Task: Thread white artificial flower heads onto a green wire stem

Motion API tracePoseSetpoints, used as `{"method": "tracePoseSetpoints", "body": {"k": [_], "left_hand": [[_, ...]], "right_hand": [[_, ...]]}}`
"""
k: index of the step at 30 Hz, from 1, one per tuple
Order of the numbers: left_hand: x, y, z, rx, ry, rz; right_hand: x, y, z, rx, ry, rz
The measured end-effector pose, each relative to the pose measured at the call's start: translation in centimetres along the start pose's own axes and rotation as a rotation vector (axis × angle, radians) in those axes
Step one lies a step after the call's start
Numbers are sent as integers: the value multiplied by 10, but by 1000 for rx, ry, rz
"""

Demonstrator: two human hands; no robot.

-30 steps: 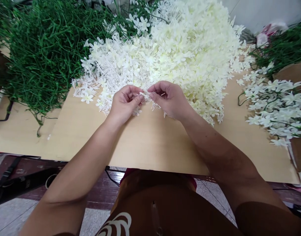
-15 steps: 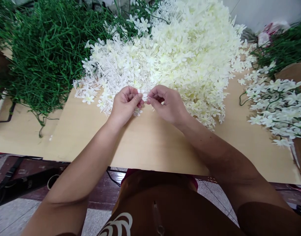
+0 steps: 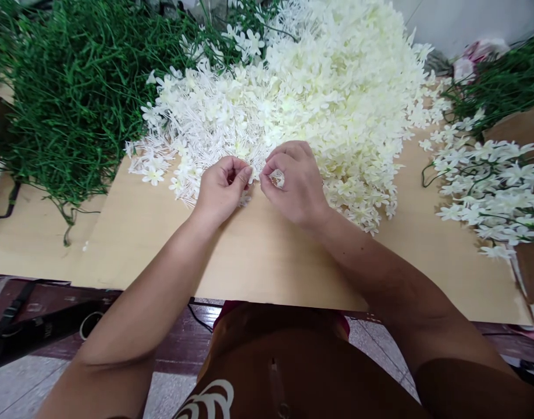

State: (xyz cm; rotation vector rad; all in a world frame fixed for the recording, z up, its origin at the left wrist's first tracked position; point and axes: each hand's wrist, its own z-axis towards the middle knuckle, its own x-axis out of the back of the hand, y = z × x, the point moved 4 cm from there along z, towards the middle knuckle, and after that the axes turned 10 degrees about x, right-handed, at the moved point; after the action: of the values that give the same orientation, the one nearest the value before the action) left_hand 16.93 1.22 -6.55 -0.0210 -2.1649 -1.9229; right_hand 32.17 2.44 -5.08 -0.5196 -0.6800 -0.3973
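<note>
My left hand (image 3: 221,189) and my right hand (image 3: 293,183) meet at the near edge of a big heap of small white plastic flowers (image 3: 319,87) on a light wooden table (image 3: 271,262). My right hand's fingers curl around a small white flower piece (image 3: 277,178). The left hand pinches thumb against forefinger; what it holds is too small to make out. The two hands almost touch.
A thick pile of green plastic stems (image 3: 70,99) covers the table's back left. Assembled sprays of white flowers on green stems (image 3: 494,186) lie at the right, beside a brown cardboard box (image 3: 524,134). A dark strap (image 3: 27,331) lies on the floor below.
The hands have drawn closer together. My right hand has curled in, closing round the white flower piece that earlier was stretched between both hands' fingertips.
</note>
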Motion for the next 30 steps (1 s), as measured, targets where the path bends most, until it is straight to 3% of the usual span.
{"method": "tracePoseSetpoints", "body": {"k": [7, 16, 30], "left_hand": [[3, -1, -1, -139, 60, 132], [2, 0, -2, -153, 57, 158], [-1, -2, -1, -150, -2, 88]], "right_hand": [[1, -9, 4, 27, -21, 61], [-2, -2, 3, -160, -52, 158], [-1, -3, 5, -209, -103, 195]]}}
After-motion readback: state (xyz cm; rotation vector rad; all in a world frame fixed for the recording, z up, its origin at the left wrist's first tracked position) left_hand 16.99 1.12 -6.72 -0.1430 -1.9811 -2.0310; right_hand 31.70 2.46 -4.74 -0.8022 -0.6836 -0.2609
